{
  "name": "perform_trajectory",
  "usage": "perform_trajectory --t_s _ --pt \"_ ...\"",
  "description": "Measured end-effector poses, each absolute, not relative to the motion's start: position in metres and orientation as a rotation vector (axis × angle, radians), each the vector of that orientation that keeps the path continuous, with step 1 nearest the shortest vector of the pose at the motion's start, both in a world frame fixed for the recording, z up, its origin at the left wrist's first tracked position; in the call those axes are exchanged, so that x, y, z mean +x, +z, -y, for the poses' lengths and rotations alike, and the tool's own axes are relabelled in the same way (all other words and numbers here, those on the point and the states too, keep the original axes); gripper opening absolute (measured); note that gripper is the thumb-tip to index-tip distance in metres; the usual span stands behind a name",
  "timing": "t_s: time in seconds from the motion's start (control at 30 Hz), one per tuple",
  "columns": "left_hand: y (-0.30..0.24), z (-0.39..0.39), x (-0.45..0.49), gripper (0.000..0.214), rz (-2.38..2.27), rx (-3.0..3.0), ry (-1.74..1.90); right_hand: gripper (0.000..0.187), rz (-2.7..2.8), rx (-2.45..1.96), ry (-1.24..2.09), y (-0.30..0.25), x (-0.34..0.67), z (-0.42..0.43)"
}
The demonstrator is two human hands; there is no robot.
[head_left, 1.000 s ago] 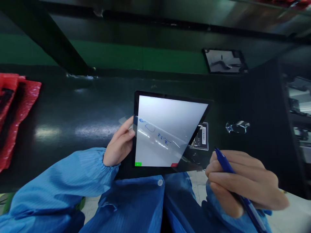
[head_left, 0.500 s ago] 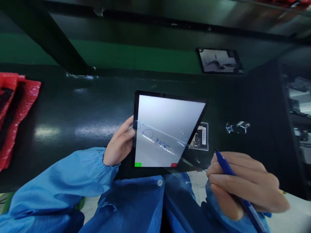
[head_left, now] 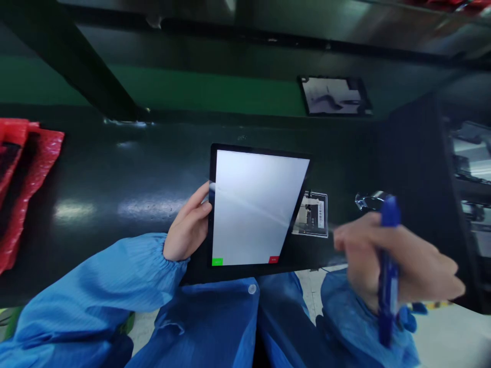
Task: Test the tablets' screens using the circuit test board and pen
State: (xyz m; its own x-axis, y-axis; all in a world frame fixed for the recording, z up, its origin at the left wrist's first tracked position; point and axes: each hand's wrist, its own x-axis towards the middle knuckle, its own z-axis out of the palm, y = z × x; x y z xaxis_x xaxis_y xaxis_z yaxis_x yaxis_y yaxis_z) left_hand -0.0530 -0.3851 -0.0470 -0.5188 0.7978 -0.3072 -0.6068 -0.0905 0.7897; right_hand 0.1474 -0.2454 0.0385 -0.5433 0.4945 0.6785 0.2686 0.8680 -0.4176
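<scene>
A tablet (head_left: 257,209) with a black rim and a lit white screen lies tilted in the middle, with a green box at its lower left corner and a red one at its lower right. My left hand (head_left: 190,225) is closed on its left edge, thumb on the front. A faint pale streak slants across the screen toward my right hand; it looks like clear film, but I cannot tell for certain. To the right of the tablet, my blurred right hand (head_left: 399,255) grips a blue pen (head_left: 389,286). Whether its fingertips also pinch the film is unclear.
Behind the tablet's right side lies a flat part with a white label (head_left: 316,214). A small clear, shiny piece (head_left: 370,199) sits farther right. Another tablet-like device (head_left: 335,96) rests at the back. Red bubble-wrap bags (head_left: 34,168) lie at the far left, and a dark panel (head_left: 418,189) stands right.
Blue handwritten marks over the screen are gone. My right hand has turned and swung the pen from slanting to nearly upright. My left hand stays on the tablet's edge.
</scene>
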Motion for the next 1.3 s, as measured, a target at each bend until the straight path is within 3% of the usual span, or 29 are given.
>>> perform_trajectory --t_s 0.07,0.2,0.33,0.57,0.83,0.93,1.1,1.3 --pt "-0.046 0.384 -0.053 0.041 -1.163 0.235 1.792 0.014 1.986 -0.746 0.216 0.034 0.141 0.242" --pt "-0.045 0.384 -0.054 0.038 -1.206 0.229 1.803 0.011 1.832 -0.916 0.383 0.023 0.14 0.238" --pt "-0.042 0.384 -0.055 0.041 -1.288 0.231 1.791 0.017 2.007 -1.061 0.471 0.005 0.169 0.224" --pt "-0.029 0.378 -0.053 0.043 -1.405 0.126 1.76 0.011 2.219 -1.166 0.431 -0.052 0.229 0.197" --pt "-0.039 0.372 -0.071 0.038 -1.617 0.132 1.612 0.012 2.07 -1.295 0.243 -0.075 0.265 0.182" --pt "-0.05 0.37 -0.081 0.027 -1.654 0.163 1.537 0.011 2.063 -1.284 0.356 -0.074 0.268 0.187" --pt "-0.044 0.365 -0.075 0.037 -1.632 0.137 1.549 0.01 2.206 -1.06 0.657 -0.074 0.241 0.205" --pt "-0.029 0.361 -0.063 0.038 -1.598 0.052 1.568 0.015 2.41 -0.899 0.703 -0.072 0.208 0.202"
